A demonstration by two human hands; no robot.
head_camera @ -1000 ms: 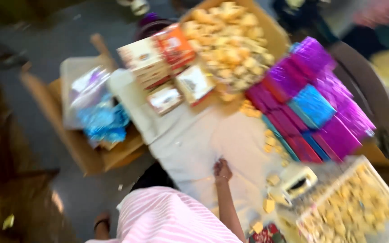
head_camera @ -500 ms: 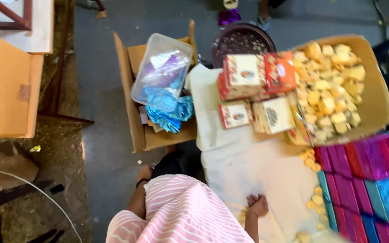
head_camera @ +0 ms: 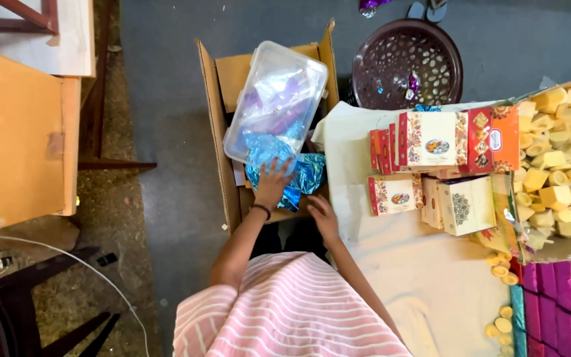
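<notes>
while the left hand (head_camera: pixel 273 180) is spreading its fingers wide on the blue foil wrappers (head_camera: pixel 284 173) in the open cardboard box (head_camera: pixel 223 142), the right hand (head_camera: pixel 322 215) is resting loosely open at the box's near edge, holding nothing. the foil is looking light, crinkly and slippery, probably best pinched by a corner. a clear plastic tub (head_camera: pixel 277 100) is crowding the far side; the cloth-covered table (head_camera: pixel 424 277) is hemming in the right.
</notes>
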